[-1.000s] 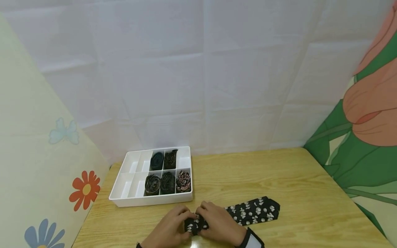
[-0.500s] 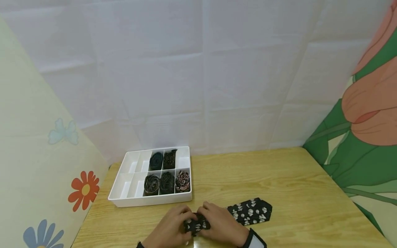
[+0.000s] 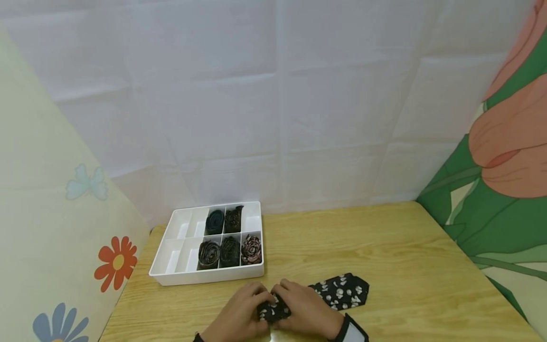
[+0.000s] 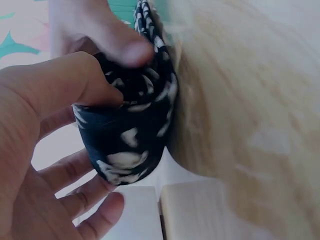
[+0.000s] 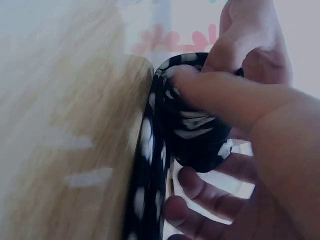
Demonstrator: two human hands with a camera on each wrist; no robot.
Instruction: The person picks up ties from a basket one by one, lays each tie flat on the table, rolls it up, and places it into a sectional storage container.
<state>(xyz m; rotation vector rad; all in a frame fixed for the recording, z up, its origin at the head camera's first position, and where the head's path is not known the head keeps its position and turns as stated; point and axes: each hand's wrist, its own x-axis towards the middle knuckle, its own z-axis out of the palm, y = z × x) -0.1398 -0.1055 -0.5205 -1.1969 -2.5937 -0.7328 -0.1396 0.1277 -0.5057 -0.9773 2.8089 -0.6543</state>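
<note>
A black necktie (image 3: pixel 345 290) with a white floral print is partly rolled up at the table's front, and its wide pointed end lies flat to the right. My left hand (image 3: pixel 241 311) grips the left side of the roll; in the left wrist view its thumb presses into the coil of the necktie (image 4: pixel 127 150). From the other side my right hand (image 3: pixel 305 309) holds the same roll, and the right wrist view has its thumb on the coil's edge. The flat tail passes beneath the right hand, which hides part of it.
A white divided tray (image 3: pixel 209 275) stands behind my hands, to the left. Several rolled neckties sit in its compartments, among them a dark blue roll (image 3: pixel 214 222) and a pinkish patterned roll (image 3: pixel 251 250). Wood-grain table (image 3: pixel 410 256) extends to the right.
The necktie's flat end has drawn leftward toward my hands, so less of it lies out to the right. Both hands keep their hold on the roll and have shifted only slightly.
</note>
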